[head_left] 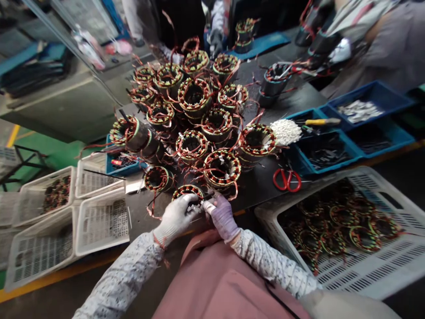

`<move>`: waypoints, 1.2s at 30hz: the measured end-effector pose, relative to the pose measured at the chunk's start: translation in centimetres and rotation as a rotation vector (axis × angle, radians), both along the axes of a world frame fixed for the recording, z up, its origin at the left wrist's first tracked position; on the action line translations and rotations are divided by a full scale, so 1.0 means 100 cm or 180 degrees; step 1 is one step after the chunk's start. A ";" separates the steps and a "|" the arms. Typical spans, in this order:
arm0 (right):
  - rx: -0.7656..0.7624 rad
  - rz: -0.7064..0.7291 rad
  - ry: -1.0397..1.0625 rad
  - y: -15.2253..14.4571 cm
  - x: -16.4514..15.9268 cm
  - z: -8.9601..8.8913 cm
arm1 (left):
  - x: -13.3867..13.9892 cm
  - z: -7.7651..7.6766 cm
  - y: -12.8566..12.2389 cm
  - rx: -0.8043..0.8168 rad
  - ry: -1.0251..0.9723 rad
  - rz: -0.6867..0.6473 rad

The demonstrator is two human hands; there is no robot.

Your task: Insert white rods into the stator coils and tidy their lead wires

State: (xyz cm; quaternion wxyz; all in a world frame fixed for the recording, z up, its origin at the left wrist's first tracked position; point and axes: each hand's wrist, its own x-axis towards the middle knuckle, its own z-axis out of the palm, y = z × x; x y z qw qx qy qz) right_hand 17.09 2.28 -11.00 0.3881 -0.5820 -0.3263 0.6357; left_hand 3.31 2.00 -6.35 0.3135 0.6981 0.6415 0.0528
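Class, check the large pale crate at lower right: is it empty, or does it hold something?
Not empty: several wire-wound rings lie inside the crate. Whether they are stacked deep, I cannot tell.

The gloved left hand (pixel 179 215) and gloved right hand (pixel 225 218) are meeting at 1 wire-wound ring (pixel 187 189), while red scissors (pixel 287 179) are lying near a blue tray (pixel 334 165).

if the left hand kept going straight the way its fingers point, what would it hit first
Most likely the right hand, whose fingertips are just ahead of the left hand; depth is unclear, so it might brush the nearest wound ring first.
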 end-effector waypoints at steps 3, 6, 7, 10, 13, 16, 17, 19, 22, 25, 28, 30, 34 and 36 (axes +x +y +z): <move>-0.0195 0.0038 0.0722 -0.005 -0.002 0.012 | -0.003 0.011 0.005 -0.0046 0.0283 -0.0382; 0.0132 0.0482 0.0545 -0.016 0.015 0.011 | -0.001 0.018 0.010 -0.0269 0.0282 -0.0757; 0.0375 0.0590 0.0259 -0.020 0.024 0.008 | 0.002 0.020 0.012 -0.0314 0.0352 -0.0783; 0.1545 0.0671 -0.1135 -0.028 0.046 -0.002 | 0.019 0.020 0.017 -0.0368 0.0999 -0.0695; 0.2768 0.1038 -0.2616 -0.023 0.051 -0.006 | 0.034 0.019 0.025 -0.0483 0.1337 -0.0563; 0.3043 0.1797 -0.3541 -0.005 0.039 -0.001 | 0.034 0.017 0.037 -0.0731 0.1025 -0.0255; 0.2939 0.2064 -0.3685 0.001 0.034 0.002 | 0.032 0.015 0.040 -0.0814 0.0887 -0.0199; 0.2607 0.2531 -0.3773 0.011 0.027 0.007 | 0.025 0.010 0.045 -0.0971 0.0580 -0.0184; 0.2220 0.2893 -0.3692 0.014 0.021 0.012 | 0.018 -0.001 0.042 -0.1183 -0.0058 0.0011; 0.2145 0.2896 -0.3675 0.009 0.017 0.013 | 0.012 -0.004 0.031 -0.1244 -0.0579 0.0358; 0.2045 0.2852 -0.3729 0.007 0.017 0.005 | 0.002 0.016 0.023 -0.0969 -0.0948 0.0636; 0.2043 0.2803 -0.3547 0.008 0.022 -0.005 | -0.008 0.033 0.018 -0.0606 -0.0940 0.0602; 0.2437 0.1821 -0.2226 0.008 0.033 -0.024 | -0.011 0.029 -0.006 -0.0284 0.0106 -0.0444; 0.2462 0.1092 -0.1628 0.010 0.027 -0.025 | -0.004 0.003 -0.019 -0.0214 0.0760 -0.0877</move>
